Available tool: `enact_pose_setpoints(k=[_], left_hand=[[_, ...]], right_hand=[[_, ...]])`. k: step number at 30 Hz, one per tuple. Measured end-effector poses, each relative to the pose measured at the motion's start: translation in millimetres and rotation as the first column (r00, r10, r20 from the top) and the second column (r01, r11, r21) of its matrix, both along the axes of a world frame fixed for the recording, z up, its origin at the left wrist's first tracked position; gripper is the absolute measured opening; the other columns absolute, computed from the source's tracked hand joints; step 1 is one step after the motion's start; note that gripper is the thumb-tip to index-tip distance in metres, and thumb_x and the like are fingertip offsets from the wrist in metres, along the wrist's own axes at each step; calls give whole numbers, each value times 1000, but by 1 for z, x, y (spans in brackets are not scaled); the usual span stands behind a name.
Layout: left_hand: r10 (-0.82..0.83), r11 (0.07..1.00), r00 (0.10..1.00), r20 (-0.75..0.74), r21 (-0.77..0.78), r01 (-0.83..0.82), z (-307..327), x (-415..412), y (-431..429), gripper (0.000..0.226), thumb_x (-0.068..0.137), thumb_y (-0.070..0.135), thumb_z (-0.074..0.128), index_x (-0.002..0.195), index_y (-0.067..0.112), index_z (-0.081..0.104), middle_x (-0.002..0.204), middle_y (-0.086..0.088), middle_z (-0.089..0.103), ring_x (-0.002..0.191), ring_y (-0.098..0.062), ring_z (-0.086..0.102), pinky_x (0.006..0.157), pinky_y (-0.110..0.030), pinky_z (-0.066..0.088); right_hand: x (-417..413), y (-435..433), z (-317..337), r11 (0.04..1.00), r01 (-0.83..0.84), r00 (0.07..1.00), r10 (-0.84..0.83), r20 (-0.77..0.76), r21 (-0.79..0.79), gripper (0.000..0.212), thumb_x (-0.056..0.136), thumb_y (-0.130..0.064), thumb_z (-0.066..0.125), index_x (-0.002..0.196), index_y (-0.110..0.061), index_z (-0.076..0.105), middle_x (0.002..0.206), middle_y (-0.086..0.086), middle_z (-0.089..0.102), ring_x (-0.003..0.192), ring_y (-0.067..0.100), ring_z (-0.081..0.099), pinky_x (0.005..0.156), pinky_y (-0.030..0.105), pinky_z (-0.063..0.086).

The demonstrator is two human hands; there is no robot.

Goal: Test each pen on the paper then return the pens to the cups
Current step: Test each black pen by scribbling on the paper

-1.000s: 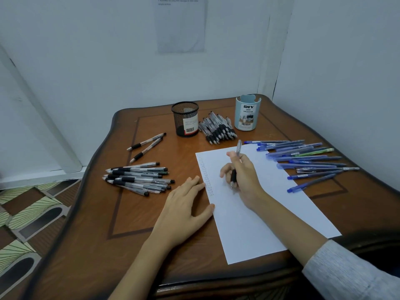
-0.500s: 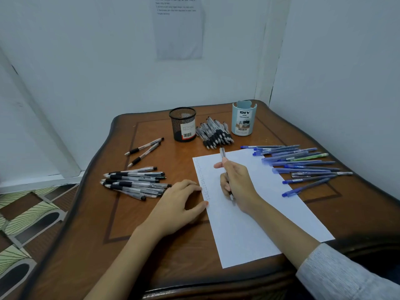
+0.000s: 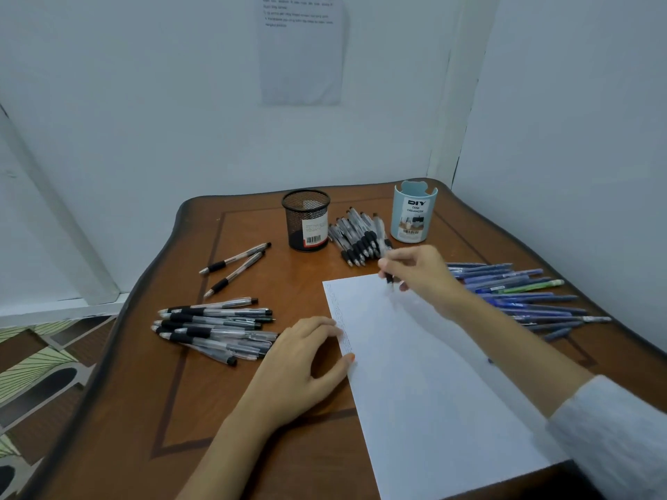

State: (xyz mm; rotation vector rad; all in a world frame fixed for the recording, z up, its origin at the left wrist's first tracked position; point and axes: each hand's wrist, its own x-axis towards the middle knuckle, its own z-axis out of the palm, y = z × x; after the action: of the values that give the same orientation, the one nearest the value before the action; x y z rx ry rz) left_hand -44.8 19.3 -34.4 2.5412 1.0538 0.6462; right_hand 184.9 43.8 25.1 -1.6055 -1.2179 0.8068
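Note:
A white sheet of paper (image 3: 426, 373) lies on the brown wooden table (image 3: 231, 391), with a column of small marks down its left edge. My right hand (image 3: 420, 272) pinches a black-grip pen (image 3: 389, 277) above the sheet's far edge, just in front of a pile of black-grip pens (image 3: 357, 236). My left hand (image 3: 306, 359) rests on the table with its fingertips on the paper's left edge. A black mesh cup (image 3: 307, 220) and a light blue cup (image 3: 413, 214) stand at the back.
Several black-grip pens (image 3: 216, 328) lie in a heap left of my left hand, and two more (image 3: 236, 265) lie behind them. Several blue pens and one green pen (image 3: 523, 294) are spread to the right of the paper. White walls close in behind and to the right.
My right hand has lifted off the paper and moved away from me with the pen, toward the pile between the cups. My left hand's fingers have curled slightly at the sheet's edge.

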Motion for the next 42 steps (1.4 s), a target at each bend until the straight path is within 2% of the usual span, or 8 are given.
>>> enact_pose_setpoints(k=[5, 8, 14, 19, 27, 36, 39, 42], left_hand=[[-13, 1000, 1000, -8, 19, 14, -2, -1, 2, 56, 81, 71, 43, 124, 37, 52, 129, 29, 42, 119, 13, 36, 96, -8, 29], [-14, 1000, 1000, -7, 8, 14, -4, -2, 3, 58, 79, 73, 44, 125, 39, 51, 129, 32, 39, 119, 16, 32, 93, -3, 25], [-20, 1000, 1000, 14, -9, 20, -4, -2, 4, 58, 79, 74, 44, 125, 40, 51, 131, 32, 38, 121, 16, 31, 97, -5, 25], [-23, 1000, 997, 79, -6, 23, -3, -3, 2, 49, 80, 68, 50, 113, 35, 61, 123, 28, 50, 118, 12, 41, 102, -17, 36], [-17, 1000, 994, 110, -9, 18, -4, -2, 4, 45, 79, 65, 54, 108, 33, 65, 118, 26, 54, 115, 7, 47, 98, -17, 40], [9, 987, 996, 91, 161, -23, 5, 0, -8, 34, 85, 49, 55, 91, 20, 72, 98, 11, 67, 93, 0, 58, 80, -22, 51], [109, 970, 966, 236, 187, -156, 10, -4, -15, 32, 87, 40, 53, 73, 17, 70, 76, 10, 66, 72, -4, 58, 64, -27, 51], [286, 949, 843, 455, -12, -315, 22, -17, -17, 26, 88, 33, 56, 72, 17, 70, 72, 12, 65, 72, -6, 61, 65, -23, 50]], right_hand=[[27, 55, -2, 955, 286, 950, -293, 108, 75, 28, 81, -12, 74, 107, -2, 70, 128, 11, 59, 110, 25, 55, 75, 34, 57], [29, 79, -7, 924, 372, 909, -382, 166, 93, 30, 78, -9, 77, 105, 1, 70, 129, 13, 59, 124, 27, 48, 92, 35, 51], [24, 115, -18, 877, 463, 833, -480, 274, 128, 17, 86, -13, 70, 96, 1, 73, 110, 16, 68, 113, 29, 57, 83, 30, 47], [26, 124, -24, 912, 411, 848, -390, 360, 20, 25, 95, -17, 57, 108, 4, 63, 110, 19, 64, 103, 31, 59, 72, 30, 44], [31, 87, -6, 956, 294, 907, -284, 312, 15, 28, 96, -9, 50, 116, 8, 60, 125, 19, 58, 114, 32, 52, 82, 31, 46], [-6, 29, 0, 999, 35, 981, -32, 190, -12, 23, 95, -7, 51, 100, 4, 70, 93, 13, 70, 71, 13, 57, 69, 26, 49], [-30, 15, -5, 994, -90, 986, 99, 137, -69, 20, 96, -9, 52, 101, -6, 71, 85, 7, 69, 70, 14, 60, 63, 21, 50], [-52, 5, -13, 982, -172, 979, 179, 95, -75, 19, 94, -8, 54, 98, -7, 72, 84, 6, 71, 69, 14, 61, 61, 19, 51]])
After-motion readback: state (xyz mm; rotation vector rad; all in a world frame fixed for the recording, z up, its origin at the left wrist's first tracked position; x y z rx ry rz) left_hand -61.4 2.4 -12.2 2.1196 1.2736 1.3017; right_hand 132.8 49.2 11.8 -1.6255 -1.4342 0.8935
